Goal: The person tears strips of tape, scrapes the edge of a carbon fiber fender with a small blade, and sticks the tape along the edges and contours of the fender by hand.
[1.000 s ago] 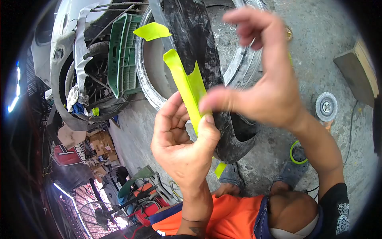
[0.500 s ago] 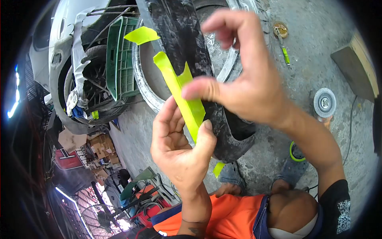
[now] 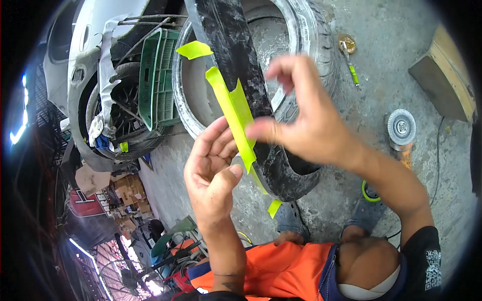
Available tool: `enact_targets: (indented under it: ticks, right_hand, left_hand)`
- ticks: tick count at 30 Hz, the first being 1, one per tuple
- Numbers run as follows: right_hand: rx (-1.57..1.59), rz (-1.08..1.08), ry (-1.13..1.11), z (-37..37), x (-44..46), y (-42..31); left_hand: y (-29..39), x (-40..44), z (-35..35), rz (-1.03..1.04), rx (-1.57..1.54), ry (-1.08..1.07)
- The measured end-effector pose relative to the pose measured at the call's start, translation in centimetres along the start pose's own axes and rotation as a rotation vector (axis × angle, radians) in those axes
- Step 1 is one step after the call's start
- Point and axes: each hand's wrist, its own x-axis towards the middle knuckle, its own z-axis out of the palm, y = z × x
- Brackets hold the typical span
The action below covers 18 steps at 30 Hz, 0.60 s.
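A long black curved part (image 3: 236,45) with scuffed patches runs down the middle of the view. Along its left edge lies a bright yellow-green tape strip (image 3: 230,108), folded lengthwise. Higher up, a short tape piece (image 3: 195,49) sticks out; another (image 3: 274,208) hangs at the lower end. My left hand (image 3: 208,175) is palm up and open beside the strip, its fingertips at or behind the tape edge and its thumb clear of it. Over the part, my right hand (image 3: 316,125) has its thumb against the tape and its other fingers bent but apart from the thumb.
A tire (image 3: 321,45) lies on the floor behind the part. At the right are an angle grinder (image 3: 401,126), a brush-like tool (image 3: 353,74), a wooden piece (image 3: 446,75) and a tape roll (image 3: 370,191). A green crate (image 3: 163,80) stands by a car (image 3: 85,45) at left.
My left thumb has come off the tape, and my left hand has opened. My right hand has shifted lower, its thumb still at the strip. The part's lower tape edge now shows.
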Motion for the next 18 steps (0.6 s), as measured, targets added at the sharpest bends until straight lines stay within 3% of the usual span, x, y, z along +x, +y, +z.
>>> enact_targets:
  ticks: [3, 5, 7, 9, 12, 15, 18]
  right_hand:
    - [0.003, 0.156, -0.216, -1.1, -4.4, -1.8]
    - [-0.018, 0.19, -0.266, -2.5, -5.6, -1.9]
    - [0.038, 0.207, -0.2, -4.1, -4.7, -2.2]
    - [-0.167, -0.015, -0.168, -5.8, -1.2, -3.7]
    - [-0.446, -0.339, -0.21, -6.7, 4.8, -7.8]
    - [-0.648, -0.55, -0.337, -4.9, 9.1, -10.0]
    - [-0.906, -0.592, -0.493, -2.4, 10.7, -11.8]
  left_hand:
    - [1.2, 0.6, -1.6, -0.055, -0.01, -0.083]
    - [2.5, 0.7, -2.1, -0.174, 0.139, -0.183]
    - [3.2, 0.8, -2.9, -0.153, 0.159, -0.255]
    - [3.6, 0.7, -3.3, -0.208, 0.317, -0.344]
    - [3.4, 0.5, -3.0, -0.185, 0.308, -0.315]
    - [2.7, 0.7, -2.9, -0.203, 0.292, -0.279]
    - [1.5, 1.0, -3.6, -0.068, 0.362, -0.249]
